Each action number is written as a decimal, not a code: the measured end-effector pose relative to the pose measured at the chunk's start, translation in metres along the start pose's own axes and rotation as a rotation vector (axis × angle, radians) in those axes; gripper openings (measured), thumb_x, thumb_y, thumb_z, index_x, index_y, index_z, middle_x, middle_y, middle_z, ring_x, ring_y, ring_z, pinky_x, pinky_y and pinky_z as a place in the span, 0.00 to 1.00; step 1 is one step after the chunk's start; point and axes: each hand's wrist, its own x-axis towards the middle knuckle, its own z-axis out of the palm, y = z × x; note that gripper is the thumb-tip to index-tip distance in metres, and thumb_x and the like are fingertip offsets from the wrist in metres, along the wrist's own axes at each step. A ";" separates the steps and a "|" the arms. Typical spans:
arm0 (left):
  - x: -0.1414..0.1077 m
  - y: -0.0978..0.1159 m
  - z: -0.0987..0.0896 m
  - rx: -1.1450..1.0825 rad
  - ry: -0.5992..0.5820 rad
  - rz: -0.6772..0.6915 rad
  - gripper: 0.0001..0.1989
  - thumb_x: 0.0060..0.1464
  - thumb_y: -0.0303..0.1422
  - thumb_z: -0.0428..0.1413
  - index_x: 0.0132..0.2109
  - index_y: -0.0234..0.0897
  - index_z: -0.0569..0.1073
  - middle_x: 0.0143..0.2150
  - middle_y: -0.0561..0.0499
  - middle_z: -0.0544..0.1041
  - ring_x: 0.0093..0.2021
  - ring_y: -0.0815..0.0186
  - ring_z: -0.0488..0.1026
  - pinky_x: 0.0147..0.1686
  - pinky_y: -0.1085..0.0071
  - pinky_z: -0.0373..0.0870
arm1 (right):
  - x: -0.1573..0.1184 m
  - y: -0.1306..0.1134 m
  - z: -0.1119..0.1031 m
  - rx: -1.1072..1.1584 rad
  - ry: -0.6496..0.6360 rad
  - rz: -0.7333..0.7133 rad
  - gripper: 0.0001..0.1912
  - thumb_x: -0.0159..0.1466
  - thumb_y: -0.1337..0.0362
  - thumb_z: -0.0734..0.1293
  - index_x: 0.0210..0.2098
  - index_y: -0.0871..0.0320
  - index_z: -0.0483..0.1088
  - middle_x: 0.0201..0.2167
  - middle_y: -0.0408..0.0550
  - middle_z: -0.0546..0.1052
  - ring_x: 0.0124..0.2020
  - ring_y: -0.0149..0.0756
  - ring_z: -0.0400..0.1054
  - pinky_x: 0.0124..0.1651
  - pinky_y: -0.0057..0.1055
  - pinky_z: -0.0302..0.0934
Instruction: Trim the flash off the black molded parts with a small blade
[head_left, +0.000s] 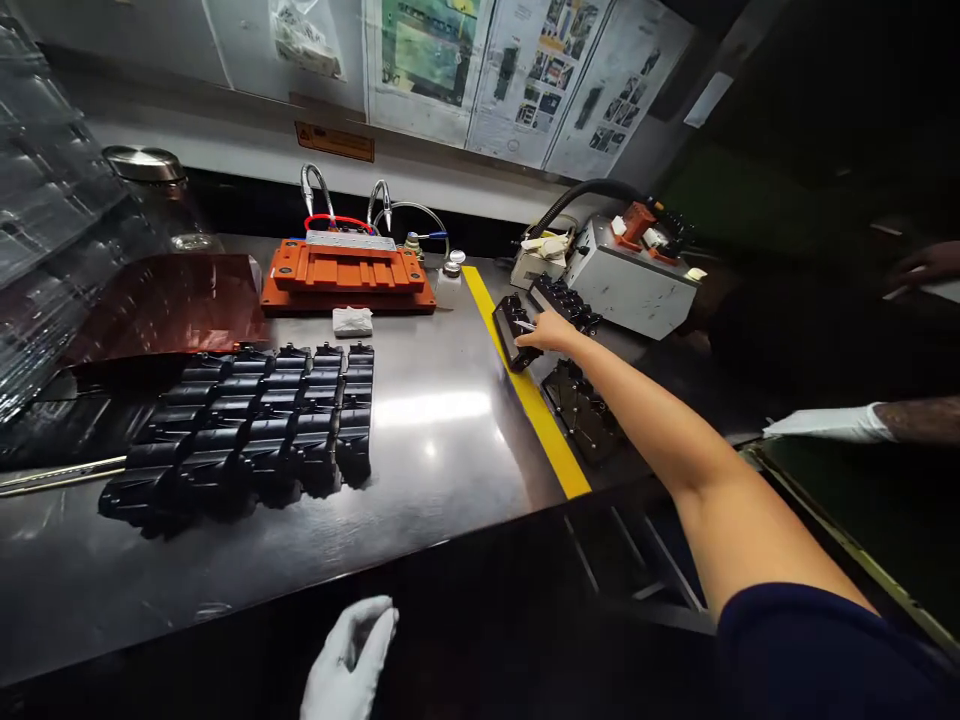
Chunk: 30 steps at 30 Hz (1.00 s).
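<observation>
Just past the yellow tape (526,395) — right fingers (534,335) together, resting on a black plastic part (511,325).

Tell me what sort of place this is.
Probably a factory assembly workstation: rows of black moulded parts are lined up on a stainless steel bench, with an orange fixture behind them, yellow tape marking the bench, and printed sheets posted on the wall.

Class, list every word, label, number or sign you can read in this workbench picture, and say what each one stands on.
Amber warning label on the wall: too blurred to read.
Printed sheets on the wall: too small to read.
</observation>
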 end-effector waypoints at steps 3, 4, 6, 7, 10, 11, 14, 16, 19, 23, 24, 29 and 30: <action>-0.012 0.014 0.002 0.186 -0.063 0.323 0.15 0.48 0.45 0.61 0.38 0.40 0.79 0.40 0.46 0.82 0.43 0.54 0.79 0.46 0.59 0.76 | -0.065 -0.002 0.014 0.149 -0.081 -0.171 0.26 0.57 0.56 0.71 0.53 0.61 0.71 0.38 0.49 0.77 0.38 0.36 0.71 0.39 0.27 0.63; -0.015 0.019 0.004 0.249 -0.041 0.497 0.12 0.51 0.42 0.61 0.39 0.40 0.79 0.39 0.47 0.82 0.41 0.56 0.79 0.46 0.60 0.77 | -0.089 -0.001 0.020 0.192 -0.118 -0.212 0.26 0.58 0.55 0.70 0.54 0.60 0.71 0.34 0.46 0.77 0.34 0.32 0.70 0.36 0.26 0.62; -0.017 0.030 0.008 0.352 0.069 0.854 0.11 0.53 0.35 0.61 0.45 0.40 0.77 0.41 0.46 0.81 0.42 0.58 0.79 0.46 0.61 0.76 | -0.136 0.002 0.029 0.399 -0.276 -0.311 0.28 0.58 0.55 0.69 0.55 0.63 0.70 0.26 0.43 0.73 0.27 0.29 0.65 0.31 0.25 0.58; -0.017 0.036 0.011 0.403 0.119 1.023 0.15 0.53 0.31 0.60 0.49 0.39 0.75 0.44 0.45 0.81 0.44 0.57 0.79 0.48 0.60 0.75 | -0.157 0.005 0.033 0.508 -0.364 -0.345 0.29 0.57 0.55 0.70 0.54 0.64 0.70 0.24 0.41 0.71 0.25 0.29 0.63 0.29 0.26 0.57; -0.011 0.051 0.020 0.599 0.242 1.417 0.25 0.51 0.24 0.61 0.57 0.36 0.70 0.52 0.39 0.78 0.56 0.52 0.74 0.55 0.56 0.70 | -0.210 0.011 0.040 0.650 -0.549 -0.396 0.30 0.55 0.53 0.71 0.52 0.64 0.71 0.21 0.39 0.67 0.24 0.27 0.59 0.28 0.25 0.52; -0.008 0.055 0.022 0.664 0.254 1.474 0.27 0.51 0.23 0.61 0.59 0.35 0.69 0.55 0.37 0.77 0.59 0.49 0.71 0.57 0.53 0.68 | -0.224 0.012 0.040 0.670 -0.613 -0.409 0.30 0.54 0.52 0.72 0.51 0.64 0.72 0.21 0.39 0.67 0.24 0.26 0.58 0.27 0.25 0.51; -0.007 0.058 0.023 0.729 0.174 1.534 0.26 0.50 0.22 0.59 0.58 0.37 0.70 0.57 0.38 0.76 0.61 0.46 0.68 0.61 0.45 0.60 | -0.249 0.014 0.039 0.728 -0.804 -0.467 0.28 0.54 0.50 0.72 0.47 0.63 0.74 0.25 0.41 0.70 0.25 0.25 0.58 0.27 0.25 0.49; -0.015 0.054 0.021 0.641 0.054 1.475 0.24 0.49 0.24 0.60 0.55 0.38 0.72 0.53 0.40 0.78 0.57 0.49 0.73 0.59 0.51 0.65 | -0.254 0.014 0.039 0.781 -0.848 -0.486 0.28 0.54 0.46 0.70 0.42 0.64 0.75 0.26 0.42 0.71 0.23 0.23 0.55 0.24 0.26 0.45; -0.039 0.049 0.018 0.450 -0.105 0.987 0.24 0.49 0.32 0.61 0.55 0.37 0.73 0.49 0.41 0.81 0.48 0.52 0.78 0.50 0.58 0.73 | -0.247 0.012 0.045 0.883 -0.615 -0.451 0.30 0.58 0.39 0.63 0.40 0.62 0.72 0.27 0.42 0.70 0.19 0.22 0.49 0.23 0.26 0.42; -0.061 0.048 0.015 0.089 -0.380 0.269 0.27 0.52 0.43 0.59 0.55 0.33 0.72 0.49 0.40 0.80 0.47 0.50 0.78 0.48 0.55 0.73 | -0.237 -0.001 0.070 0.689 -0.194 -0.426 0.22 0.67 0.47 0.54 0.42 0.58 0.66 0.31 0.44 0.72 0.27 0.30 0.60 0.31 0.27 0.52; -0.063 0.048 0.014 0.021 -0.408 0.192 0.27 0.53 0.45 0.58 0.56 0.32 0.72 0.49 0.40 0.80 0.47 0.49 0.78 0.49 0.54 0.73 | -0.238 -0.006 0.078 0.595 -0.157 -0.436 0.18 0.68 0.51 0.53 0.42 0.57 0.65 0.31 0.45 0.72 0.29 0.32 0.62 0.33 0.28 0.52; -0.058 0.042 0.006 -0.063 -0.265 0.172 0.33 0.51 0.45 0.60 0.61 0.34 0.68 0.55 0.41 0.76 0.54 0.50 0.74 0.56 0.54 0.67 | -0.248 -0.024 0.114 0.337 -0.038 -0.587 0.09 0.68 0.60 0.58 0.35 0.57 0.65 0.30 0.47 0.74 0.31 0.35 0.64 0.35 0.30 0.51; -0.058 0.040 0.005 -0.076 -0.245 0.168 0.34 0.51 0.44 0.61 0.62 0.35 0.67 0.57 0.41 0.76 0.55 0.51 0.73 0.57 0.55 0.67 | -0.250 -0.026 0.118 0.328 -0.011 -0.618 0.09 0.68 0.60 0.59 0.34 0.57 0.66 0.31 0.47 0.74 0.32 0.35 0.65 0.36 0.29 0.52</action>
